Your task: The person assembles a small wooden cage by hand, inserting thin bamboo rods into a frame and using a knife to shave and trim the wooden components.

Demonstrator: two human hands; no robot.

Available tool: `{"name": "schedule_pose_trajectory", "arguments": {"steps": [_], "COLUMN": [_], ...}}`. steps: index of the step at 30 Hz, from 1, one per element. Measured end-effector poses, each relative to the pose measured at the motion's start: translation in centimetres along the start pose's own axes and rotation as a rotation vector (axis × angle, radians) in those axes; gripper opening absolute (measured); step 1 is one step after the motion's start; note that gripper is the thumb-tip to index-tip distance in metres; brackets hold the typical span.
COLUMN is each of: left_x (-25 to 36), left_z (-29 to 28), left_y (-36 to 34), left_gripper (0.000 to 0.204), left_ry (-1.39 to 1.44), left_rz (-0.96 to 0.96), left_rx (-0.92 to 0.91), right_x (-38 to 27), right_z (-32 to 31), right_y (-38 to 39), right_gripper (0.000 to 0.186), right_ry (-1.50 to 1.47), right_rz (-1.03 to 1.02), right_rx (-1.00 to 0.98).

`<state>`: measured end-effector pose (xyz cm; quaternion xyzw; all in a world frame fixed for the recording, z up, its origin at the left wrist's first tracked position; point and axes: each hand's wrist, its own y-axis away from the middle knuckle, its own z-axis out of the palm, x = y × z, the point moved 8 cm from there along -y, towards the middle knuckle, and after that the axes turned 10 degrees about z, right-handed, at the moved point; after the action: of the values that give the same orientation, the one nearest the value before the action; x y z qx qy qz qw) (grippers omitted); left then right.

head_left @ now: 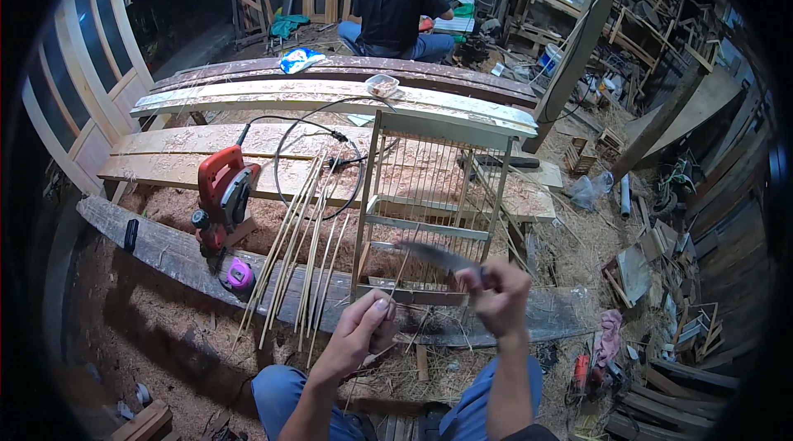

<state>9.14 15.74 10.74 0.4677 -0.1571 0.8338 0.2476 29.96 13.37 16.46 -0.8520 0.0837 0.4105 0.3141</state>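
My left hand (363, 327) is closed around a thin bamboo stick (401, 272), which points up and away from my fist. In my right hand (500, 299), slightly blurred, is a knife (436, 257); its dark blade reaches left, close to the stick's upper part. Whether the blade touches the stick I cannot tell. Just beyond both hands a wooden frame (446, 129) with crossbars and many thin upright rods leans on the boards. Left of it, several long thin bamboo sticks (307, 239) lie fanned across a weathered plank (169, 255).
A red power planer (221, 193) with a black cable and a pink tape measure (239, 276) rest on the left. Shaving-covered boards (182, 144) hold a clear plastic box (382, 86). A person (390, 7) sits beyond, back turned. Posts (570, 69) and scrap wood crowd the right.
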Motion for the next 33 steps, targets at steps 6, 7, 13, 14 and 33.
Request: {"name": "schedule_pose_trajectory", "arguments": {"steps": [6, 7, 13, 14, 33], "left_x": [-0.4, -0.1, -1.2, -1.2, -1.0], "left_z": [-1.0, -0.7, -0.7, -0.6, -0.1], "left_y": [0.0, -0.2, 0.0, 0.0, -0.2], "left_gripper": [0.021, 0.019, 0.014, 0.015, 0.018], "left_ry": [0.012, 0.023, 0.084, 0.061, 0.025], "left_rz": [0.032, 0.043, 0.030, 0.014, 0.029], "left_rx": [0.056, 0.081, 0.089, 0.072, -0.059], "right_x": [0.7, 0.2, -4.5, -5.1, -5.7], "right_z": [-1.8, -1.2, 3.6, 4.2, 5.0], "right_y": [0.3, 0.6, 1.9, 2.1, 1.7], "right_gripper": [0.055, 0.055, 0.057, 0.053, 0.049], "right_ry": [0.167, 0.170, 0.007, 0.043, 0.039], "right_rz": [-0.013, -0.009, -0.145, -0.186, -0.218], "right_rx": [0.003, 0.000, -0.236, -0.273, -0.342]}}
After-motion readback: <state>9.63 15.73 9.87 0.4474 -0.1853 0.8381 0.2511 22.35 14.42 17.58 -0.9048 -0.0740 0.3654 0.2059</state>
